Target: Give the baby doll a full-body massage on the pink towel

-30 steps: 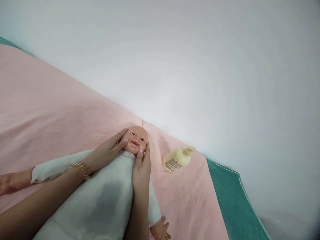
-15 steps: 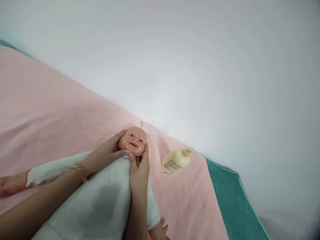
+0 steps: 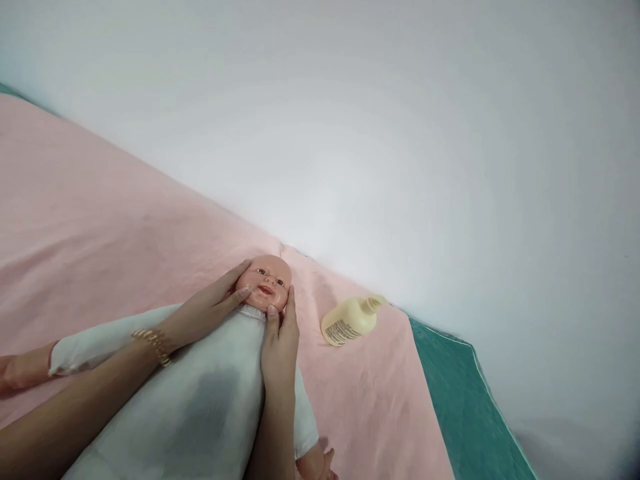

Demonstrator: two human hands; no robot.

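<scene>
The thumbs have just parted from beneath the chin of the doll (image 3: 230, 353): the one on the left hand (image 3: 207, 313) now rests at its cheek, beside the mouth, while the one on the right hand (image 3: 280, 353) touches near the chin. That leaves the face and the lacy collar in plain sight, with the head (image 3: 273, 265) cupped between both hands. Each grip is closed gently around one side of it, fingers along the side and thumb toward the front. The doll lies face up on a pink sheet (image 3: 370, 407), its arms spread wide, and a dark patch (image 3: 207, 400) shows on its pale clothing. A gold bracelet (image 3: 150, 338) circles the left wrist. Just beside the head, on the doll's other side from that wrist, a pale yellow bottle (image 3: 357, 320) rests on the sheet, untouched, its spout toward the wall (image 3: 350, 133); from this slant I can't tell whether it stands quite straight. The pink cloth is softly wrinkled, with green cloth (image 3: 465, 387) showing past its edge. I can't tell what lies beneath. Beyond, the wall is plain and whitish, fading to shadow at the far right.
</scene>
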